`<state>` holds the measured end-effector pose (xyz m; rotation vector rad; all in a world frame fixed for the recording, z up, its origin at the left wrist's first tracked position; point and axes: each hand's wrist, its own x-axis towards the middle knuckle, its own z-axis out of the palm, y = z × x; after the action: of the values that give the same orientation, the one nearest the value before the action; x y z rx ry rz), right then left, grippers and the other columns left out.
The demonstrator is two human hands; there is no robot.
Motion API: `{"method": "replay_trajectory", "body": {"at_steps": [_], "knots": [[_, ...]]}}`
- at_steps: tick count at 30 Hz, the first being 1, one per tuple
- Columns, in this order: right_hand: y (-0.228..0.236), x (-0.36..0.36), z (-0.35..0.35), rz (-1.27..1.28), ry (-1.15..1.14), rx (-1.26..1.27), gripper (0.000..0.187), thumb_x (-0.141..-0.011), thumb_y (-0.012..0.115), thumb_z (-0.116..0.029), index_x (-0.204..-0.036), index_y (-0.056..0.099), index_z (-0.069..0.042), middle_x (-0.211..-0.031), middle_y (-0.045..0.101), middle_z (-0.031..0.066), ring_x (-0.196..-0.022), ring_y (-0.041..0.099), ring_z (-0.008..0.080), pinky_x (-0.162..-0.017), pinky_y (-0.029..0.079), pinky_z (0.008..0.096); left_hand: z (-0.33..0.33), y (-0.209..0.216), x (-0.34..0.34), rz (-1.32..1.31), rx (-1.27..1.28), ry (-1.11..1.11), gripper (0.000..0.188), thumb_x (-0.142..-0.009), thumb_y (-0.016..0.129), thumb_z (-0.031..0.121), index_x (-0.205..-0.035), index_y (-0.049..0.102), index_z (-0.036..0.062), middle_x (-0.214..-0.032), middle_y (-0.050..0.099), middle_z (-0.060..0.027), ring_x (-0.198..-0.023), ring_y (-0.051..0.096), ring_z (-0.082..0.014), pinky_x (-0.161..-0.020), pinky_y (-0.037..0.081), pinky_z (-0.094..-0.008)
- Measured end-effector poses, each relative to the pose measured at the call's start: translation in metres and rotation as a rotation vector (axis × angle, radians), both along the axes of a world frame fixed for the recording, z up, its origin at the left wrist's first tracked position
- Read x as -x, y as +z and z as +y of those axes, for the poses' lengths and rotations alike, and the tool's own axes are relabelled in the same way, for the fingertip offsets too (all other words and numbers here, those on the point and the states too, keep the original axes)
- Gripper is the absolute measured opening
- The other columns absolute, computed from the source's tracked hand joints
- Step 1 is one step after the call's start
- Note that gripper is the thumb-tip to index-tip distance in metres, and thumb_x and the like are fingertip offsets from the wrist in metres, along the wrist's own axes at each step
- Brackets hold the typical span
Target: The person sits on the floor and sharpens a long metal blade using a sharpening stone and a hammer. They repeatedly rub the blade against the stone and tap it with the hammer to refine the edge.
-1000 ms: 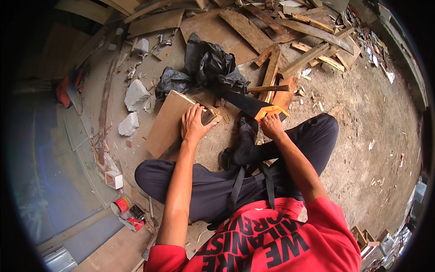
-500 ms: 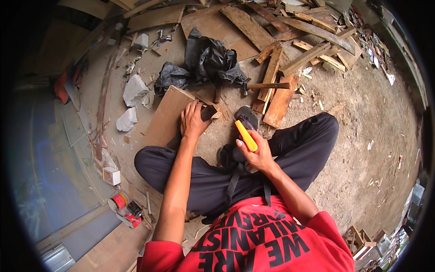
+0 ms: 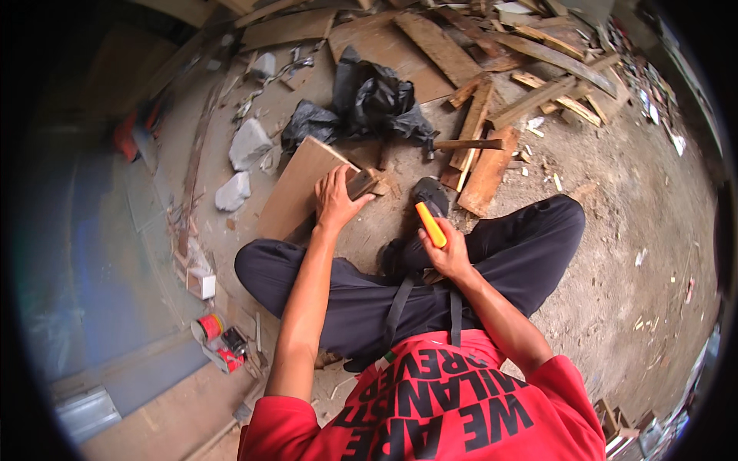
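My left hand (image 3: 335,198) wraps over the end of a small wooden block (image 3: 361,183), its thumb reaching toward the block's near side. Just behind and left of that hand stands a light-brown plywood board (image 3: 298,189), propped at a tilt. My right hand (image 3: 449,252) is closed round a yellow-orange tool handle (image 3: 430,226), held above my crossed legs and pointing up and left. Whether a blade is attached to it cannot be made out. A hammer (image 3: 467,144) with a wooden handle lies beyond my feet.
A crumpled black plastic bag (image 3: 377,96) lies ahead. Wood offcuts (image 3: 484,170) pile up at the far right. Two pale stone chunks (image 3: 250,144) sit at the left, with a red-and-yellow can (image 3: 207,328) and a white box (image 3: 201,284) nearer me.
The whole view has shifted, so the scene sits slightly farther right. My left thumb now stretches farther along the block. My right hand still grips the yellow-orange handle, turned a little.
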<state>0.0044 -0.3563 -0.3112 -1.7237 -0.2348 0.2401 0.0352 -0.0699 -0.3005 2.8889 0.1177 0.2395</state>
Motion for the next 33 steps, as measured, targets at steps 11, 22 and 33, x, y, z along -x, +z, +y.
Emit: {"method": "replay_trajectory", "body": {"at_steps": [11, 22, 33], "knots": [[-0.009, -0.008, 0.002, 0.058, 0.01, -0.012, 0.027, -0.092, 0.071, -0.02, -0.106, 0.063, 0.0, -0.073, 0.06, 0.0074, -0.067, 0.055, 0.0126, -0.065, 0.047, 0.0305, 0.001, -0.001, 0.023, -0.02, 0.217, 0.196, 0.056, -0.069, 0.088, 0.029, -0.109, 0.065, -0.0021, -0.105, 0.065, -0.0188, -0.098, 0.063, -0.0384, -0.086, 0.052, -0.044], [0.004, -0.008, -0.007, 0.027, 0.007, 0.029, 0.029, -0.09, 0.072, -0.024, -0.106, 0.064, 0.0, -0.075, 0.063, 0.0133, -0.069, 0.062, 0.0181, -0.066, 0.049, 0.0329, -0.019, 0.005, 0.01, 0.043, 0.146, 0.191, 0.061, -0.068, 0.089, 0.035, -0.111, 0.06, 0.0034, -0.11, 0.063, -0.0179, -0.108, 0.06, -0.0387, -0.09, 0.049, -0.0472], [0.056, -0.015, 0.005, -0.012, 0.118, 0.056, 0.028, -0.089, 0.074, -0.024, -0.106, 0.065, -0.003, -0.072, 0.066, 0.0144, -0.064, 0.07, 0.0292, -0.058, 0.052, 0.036, -0.029, -0.016, -0.025, 0.064, 0.014, 0.278, 0.067, -0.066, 0.087, 0.046, -0.105, 0.058, 0.0009, -0.11, 0.063, -0.0173, -0.107, 0.061, -0.0366, -0.089, 0.05, -0.047]]}}
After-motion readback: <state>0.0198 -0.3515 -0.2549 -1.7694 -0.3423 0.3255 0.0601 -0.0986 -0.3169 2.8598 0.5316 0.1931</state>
